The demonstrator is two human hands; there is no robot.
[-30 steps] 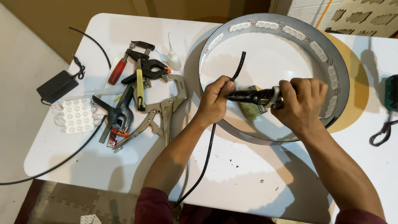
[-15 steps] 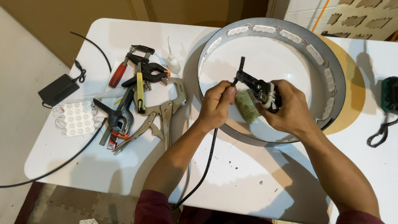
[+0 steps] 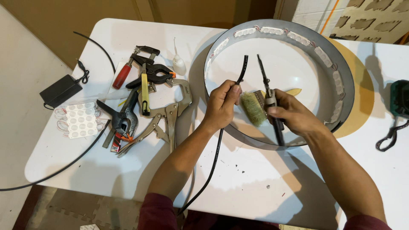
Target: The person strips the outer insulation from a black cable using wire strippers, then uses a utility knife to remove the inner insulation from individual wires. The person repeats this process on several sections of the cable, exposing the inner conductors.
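My left hand (image 3: 222,104) grips a black cable (image 3: 216,149) near its cut end, which points up over a large round metal ring frame (image 3: 346,81) lined inside with white light modules. The cable runs down past my forearm and off the table's front edge. My right hand (image 3: 294,116) holds a slim black pointed tool (image 3: 265,83), its tip aimed up and away beside the cable end. A small brush with pale bristles (image 3: 252,109) lies inside the ring between my two hands.
Left of the ring lies a pile of clamps and locking pliers (image 3: 145,104), a small white glue bottle (image 3: 179,64), a strip of white light modules (image 3: 79,121) and a black power adapter (image 3: 59,90). A dark green tool (image 3: 399,99) sits at the right edge.
My right hand has turned the black tool from lying sideways to pointing upward. The cable end has stayed raised in my left hand over the ring.
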